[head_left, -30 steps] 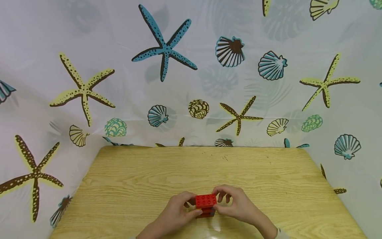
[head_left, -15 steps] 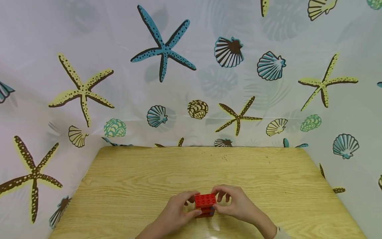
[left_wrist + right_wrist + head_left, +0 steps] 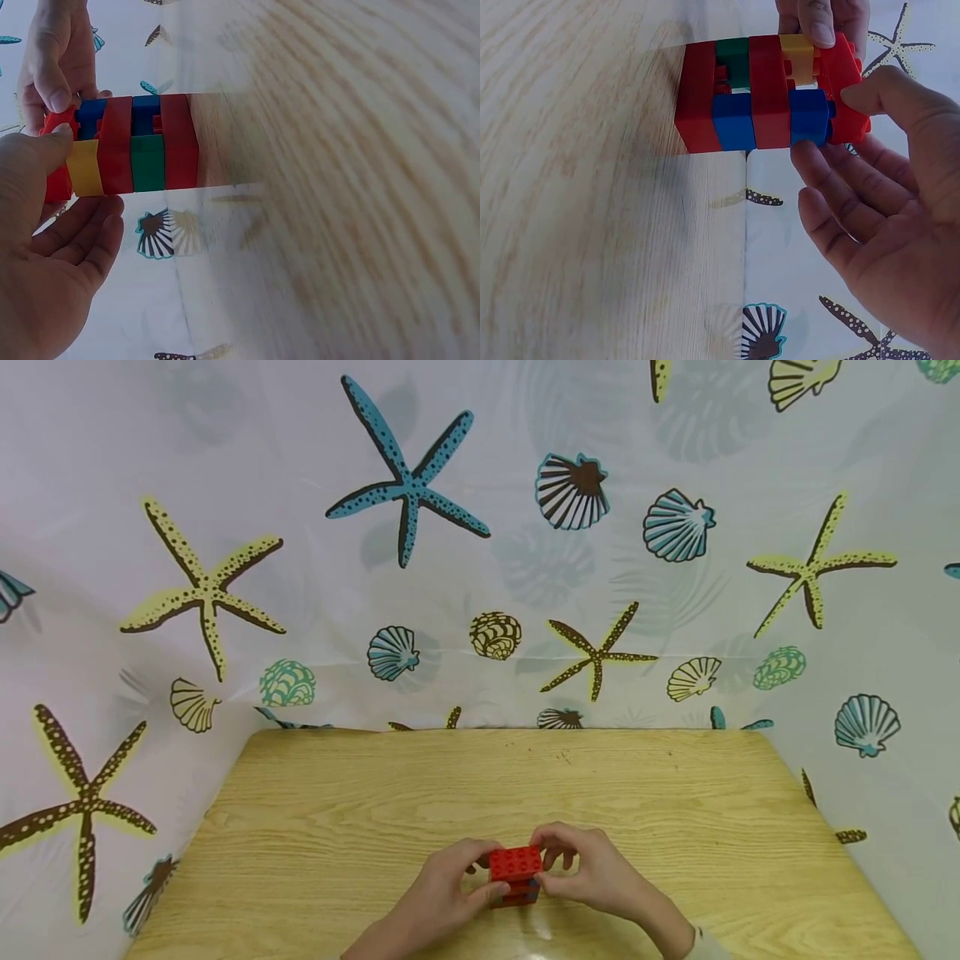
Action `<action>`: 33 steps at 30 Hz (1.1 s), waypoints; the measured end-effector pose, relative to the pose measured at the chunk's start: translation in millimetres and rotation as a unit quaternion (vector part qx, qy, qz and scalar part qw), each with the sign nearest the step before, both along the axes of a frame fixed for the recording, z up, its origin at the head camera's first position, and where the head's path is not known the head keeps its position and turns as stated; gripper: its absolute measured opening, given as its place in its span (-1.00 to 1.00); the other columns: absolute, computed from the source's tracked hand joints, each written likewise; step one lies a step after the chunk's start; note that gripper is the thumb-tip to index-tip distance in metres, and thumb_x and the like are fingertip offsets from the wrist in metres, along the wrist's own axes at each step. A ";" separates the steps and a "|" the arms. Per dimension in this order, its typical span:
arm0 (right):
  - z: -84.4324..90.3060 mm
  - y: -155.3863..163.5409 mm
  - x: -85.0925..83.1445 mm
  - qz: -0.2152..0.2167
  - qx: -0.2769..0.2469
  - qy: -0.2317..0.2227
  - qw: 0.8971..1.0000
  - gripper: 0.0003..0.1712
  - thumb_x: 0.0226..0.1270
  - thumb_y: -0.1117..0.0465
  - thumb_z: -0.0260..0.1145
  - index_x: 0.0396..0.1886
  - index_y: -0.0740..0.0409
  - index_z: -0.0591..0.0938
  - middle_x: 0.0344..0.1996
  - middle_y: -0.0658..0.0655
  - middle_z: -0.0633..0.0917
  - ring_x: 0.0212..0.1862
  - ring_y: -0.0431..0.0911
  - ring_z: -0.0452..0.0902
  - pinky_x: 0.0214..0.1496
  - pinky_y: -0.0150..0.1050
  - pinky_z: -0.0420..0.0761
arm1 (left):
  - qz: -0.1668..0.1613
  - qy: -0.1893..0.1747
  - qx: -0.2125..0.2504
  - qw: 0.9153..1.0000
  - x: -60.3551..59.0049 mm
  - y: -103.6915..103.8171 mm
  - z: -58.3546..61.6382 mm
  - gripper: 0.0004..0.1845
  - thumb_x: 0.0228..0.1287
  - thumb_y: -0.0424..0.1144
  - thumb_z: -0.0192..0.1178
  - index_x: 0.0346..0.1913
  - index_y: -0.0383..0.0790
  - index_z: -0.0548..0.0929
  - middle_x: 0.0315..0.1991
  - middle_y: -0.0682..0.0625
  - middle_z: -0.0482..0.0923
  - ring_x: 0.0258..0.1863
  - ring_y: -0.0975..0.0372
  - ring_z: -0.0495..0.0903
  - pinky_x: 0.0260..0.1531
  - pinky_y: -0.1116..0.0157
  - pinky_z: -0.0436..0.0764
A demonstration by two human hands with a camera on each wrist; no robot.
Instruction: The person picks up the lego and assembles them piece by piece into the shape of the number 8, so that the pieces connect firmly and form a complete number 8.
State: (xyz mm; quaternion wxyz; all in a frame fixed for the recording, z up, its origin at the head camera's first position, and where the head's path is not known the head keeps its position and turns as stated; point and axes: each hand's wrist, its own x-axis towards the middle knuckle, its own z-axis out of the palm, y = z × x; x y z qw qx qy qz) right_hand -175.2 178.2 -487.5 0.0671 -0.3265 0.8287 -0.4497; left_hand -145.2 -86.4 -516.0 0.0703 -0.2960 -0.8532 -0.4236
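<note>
A small tower of toy building bricks stands on the wooden table (image 3: 420,793). Its bottom brick (image 3: 697,97) is red, with a green brick (image 3: 148,163) and a blue brick (image 3: 733,122) above it. Over those lie a red middle brick (image 3: 116,146), then a yellow brick (image 3: 85,167) and a second blue brick (image 3: 808,116). At the top, a red eight-stud brick (image 3: 516,862) sits slightly tilted, studs showing beneath it on the blue side. My left hand (image 3: 453,881) pinches its left end between thumb and fingers; my right hand (image 3: 588,870) pinches its right end.
A white cloth (image 3: 450,585) printed with starfish and shells hangs behind the table and along both sides. The table's far edge (image 3: 510,729) meets this cloth.
The left index finger has shifted slightly to the right along the top brick's far edge. Otherwise hands and tower stay nearly still; the head view drifts a little.
</note>
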 end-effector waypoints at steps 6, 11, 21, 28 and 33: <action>0.6 1.4 -1.4 0.007 -0.002 -0.013 1.000 -0.69 0.40 0.19 0.48 0.08 -0.01 0.67 -0.09 0.03 0.83 -0.14 -0.22 0.70 -0.15 -0.22 0.65 | 0.003 0.000 -0.005 1.000 0.9 1.2 2.1 -0.56 0.33 -0.13 0.47 0.20 -0.19 0.68 0.02 0.02 0.77 -0.06 0.30 0.73 -0.13 0.19 0.76; 1.7 2.7 -0.9 0.012 0.000 -0.020 1.000 -0.69 0.41 0.19 0.47 0.10 -0.01 0.66 -0.07 0.04 0.82 -0.14 -0.25 0.72 -0.13 -0.19 0.67 | 0.009 0.000 -0.010 1.000 1.9 1.8 3.0 -0.56 0.32 -0.13 0.48 0.19 -0.17 0.68 0.01 0.04 0.77 -0.06 0.31 0.73 -0.12 0.19 0.75; 0.1 3.0 2.1 0.000 0.003 -0.019 1.000 -0.66 0.36 0.22 0.49 0.08 -0.05 0.66 -0.09 -0.01 0.82 -0.17 -0.28 0.72 -0.15 -0.29 0.64 | 0.006 -0.003 -0.011 1.000 2.8 1.0 3.8 -0.55 0.36 -0.14 0.45 0.23 -0.23 0.67 0.04 -0.01 0.78 -0.03 0.27 0.74 -0.12 0.20 0.75; -0.7 3.2 2.1 -0.004 0.009 -0.001 1.000 -0.68 0.35 0.17 0.52 0.05 -0.09 0.67 -0.12 -0.04 0.81 -0.20 -0.31 0.69 -0.17 -0.31 0.65 | 0.003 -0.007 -0.010 1.000 1.7 -0.2 3.5 -0.52 0.33 -0.16 0.47 0.26 -0.20 0.67 0.06 -0.02 0.79 -0.02 0.27 0.74 -0.10 0.19 0.76; 0.6 3.2 2.0 -0.007 0.023 0.014 1.000 -0.68 0.35 0.15 0.53 0.05 -0.11 0.67 -0.12 -0.07 0.82 -0.20 -0.24 0.71 -0.16 -0.26 0.66 | 0.003 0.004 -0.017 1.000 0.4 -0.7 2.7 -0.52 0.30 -0.18 0.49 0.25 -0.21 0.67 0.06 0.00 0.79 -0.02 0.27 0.75 -0.05 0.21 0.75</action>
